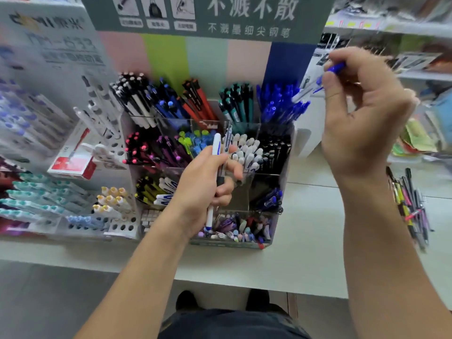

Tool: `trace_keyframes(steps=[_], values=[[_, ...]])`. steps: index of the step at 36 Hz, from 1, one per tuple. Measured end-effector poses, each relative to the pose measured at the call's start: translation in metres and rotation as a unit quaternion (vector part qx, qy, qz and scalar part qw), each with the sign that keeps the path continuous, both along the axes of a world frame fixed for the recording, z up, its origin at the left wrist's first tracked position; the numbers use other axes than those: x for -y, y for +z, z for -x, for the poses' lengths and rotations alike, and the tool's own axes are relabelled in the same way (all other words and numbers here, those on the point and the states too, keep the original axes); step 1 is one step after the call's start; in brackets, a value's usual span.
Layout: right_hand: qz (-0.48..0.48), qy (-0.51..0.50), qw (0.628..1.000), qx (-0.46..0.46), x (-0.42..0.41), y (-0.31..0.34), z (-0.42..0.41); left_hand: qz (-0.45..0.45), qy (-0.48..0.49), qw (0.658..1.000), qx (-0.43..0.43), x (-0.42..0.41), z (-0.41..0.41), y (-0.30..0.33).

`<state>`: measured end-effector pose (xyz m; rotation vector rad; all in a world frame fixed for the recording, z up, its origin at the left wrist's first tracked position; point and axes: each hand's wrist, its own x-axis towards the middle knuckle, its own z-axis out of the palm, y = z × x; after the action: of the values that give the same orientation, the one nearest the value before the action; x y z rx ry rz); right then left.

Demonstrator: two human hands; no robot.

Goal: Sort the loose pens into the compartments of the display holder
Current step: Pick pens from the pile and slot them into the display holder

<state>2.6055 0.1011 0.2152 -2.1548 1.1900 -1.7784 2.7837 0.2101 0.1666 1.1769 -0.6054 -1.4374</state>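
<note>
Head view: clear tiered display holder (285, 152) sits on a pale counter (305, 260), compartments packed with pens sorted by colour. Back row has black-and-white pens (133, 99), dark blue, orange-red pens (198, 99), teal pens (236, 101) and bright blue pens (278, 104); middle row pink-tipped black, purple, green/blue, white-capped pens (247, 150) and black pens (275, 149); lower tiers hold yellow-black and white-blue ones, a few dark blue pens, and a front tray of mixed small bits (238, 231). Left hand (205, 184) is in front of the holder's middle, fingers curled round two pens held upright: a white pen with blue markings (215, 152) and a thinner dark grey pen (227, 140), tips pointing down toward the front tray. Right hand (362, 108) is raised up right, above and beside the bright blue compartment, thumb and fingertips pinching a blue pen (332, 69); the rest of the fingers are loosely curled, motion blur there. Loose pile of mixed pens (411, 206) lies on the counter at right, well apart from the holder. Other pen racks (49, 204) and a red-white box (73, 165) stand left of the holder. Green sign with Chinese text (208, 15) stands behind.
</note>
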Motion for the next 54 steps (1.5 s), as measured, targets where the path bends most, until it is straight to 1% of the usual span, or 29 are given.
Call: trace_keyframes(steps=[1, 3, 5, 7, 10, 12, 15, 19, 21, 23, 25, 29, 31, 37, 40, 42, 44, 45, 46, 47, 49, 52, 53, 54], values=[[0.0, 0.014, 1.0, -0.022, 0.001, -0.001, 0.0, 0.0, 0.005, 1.0, 0.004, -0.001, 0.0, 0.0], [-0.031, 0.046, 0.996, -0.067, 0.007, -0.007, -0.004, -0.003, 0.015, 1.0, 0.013, -0.001, 0.002, -0.001], [-0.079, 0.07, 0.991, -0.077, 0.014, -0.011, -0.009, -0.005, 0.022, 1.0, 0.018, -0.002, 0.005, 0.001], [-0.103, 0.067, 0.991, -0.06, 0.021, -0.011, -0.012, -0.002, 0.023, 1.0, 0.014, -0.002, 0.008, 0.004], [-0.107, 0.034, 0.992, -0.054, 0.029, -0.007, -0.016, 0.017, 0.015, 1.0, -0.003, -0.002, 0.013, 0.009], [-0.127, 0.024, 0.99, -0.048, 0.033, -0.006, -0.016, 0.027, 0.009, 1.0, -0.005, -0.003, 0.016, 0.012], [-0.172, 0.026, 0.985, -0.005, 0.036, -0.008, -0.011, 0.041, 0.004, 0.999, 0.007, -0.006, 0.018, 0.013], [-0.271, 0.059, 0.959, 0.052, 0.029, -0.023, -0.009, 0.054, 0.01, 0.998, 0.015, -0.009, 0.018, 0.012], [-0.295, 0.066, 0.951, 0.066, 0.025, -0.032, -0.009, 0.046, 0.019, 0.999, 0.011, -0.011, 0.017, 0.011], [-0.291, 0.056, 0.953, 0.062, 0.022, -0.033, -0.012, 0.039, 0.03, 0.999, 0.008, -0.012, 0.016, 0.009], [-0.272, 0.052, 0.96, 0.037, 0.015, -0.028, -0.02, 0.036, 0.039, 0.999, 0.008, -0.013, 0.015, 0.007], [-0.202, 0.047, 0.975, -0.077, 0.006, -0.022, -0.034, 0.029, 0.046, 0.999, -0.005, -0.017, 0.01, 0.004], [-0.187, 0.028, 0.976, -0.109, 0.006, -0.023, -0.034, 0.025, 0.045, 0.998, -0.018, -0.019, 0.008, 0.003], [-0.166, 0.002, 0.98, -0.108, 0.006, -0.032, -0.032, 0.011, 0.028, 0.998, -0.061, -0.029, -0.002, 0.0], [-0.146, -0.039, 0.981, -0.122, 0.007, -0.032, -0.031, 0.005, 0.021, 0.996, -0.083, -0.031, -0.005, 0.0], [-0.112, -0.052, 0.988, -0.098, -0.002, -0.027, -0.034, 0.008, 0.016, 0.996, -0.09, -0.032, -0.006, -0.001], [-0.078, -0.028, 0.994, -0.074, -0.019, -0.021, -0.042, 0.014, 0.013, 0.996, -0.09, -0.032, -0.008, -0.003], [-0.096, 0.009, 0.993, -0.068, -0.03, -0.02, -0.047, 0.017, 0.012, 0.996, -0.086, -0.032, -0.009, -0.004], [-0.15, 0.057, 0.985, -0.056, -0.04, -0.021, -0.052, 0.02, 0.008, 0.997, -0.076, -0.032, -0.01, -0.005], [-0.227, 0.104, 0.968, -0.041, -0.048, -0.025, -0.058, 0.024, 0.0, 0.998, -0.06, -0.033, -0.011, -0.006], [-0.359, 0.167, 0.918, -0.002, -0.063, -0.038, -0.066, 0.033, -0.024, 0.999, -0.021, -0.036, -0.012, -0.009], [-0.482, 0.238, 0.835, 0.117, -0.078, -0.05, -0.07, 0.034, -0.036, 0.999, 0.012, -0.041, -0.012, -0.012], [-0.51, 0.25, 0.81, 0.147, -0.081, -0.049, -0.07, 0.028, -0.03, 0.999, 0.011, -0.043, -0.013, -0.012], [-0.528, 0.258, 0.793, 0.162, -0.081, -0.049, -0.069, 0.021, -0.025, 0.999, 0.005, -0.044, -0.014, -0.013]])
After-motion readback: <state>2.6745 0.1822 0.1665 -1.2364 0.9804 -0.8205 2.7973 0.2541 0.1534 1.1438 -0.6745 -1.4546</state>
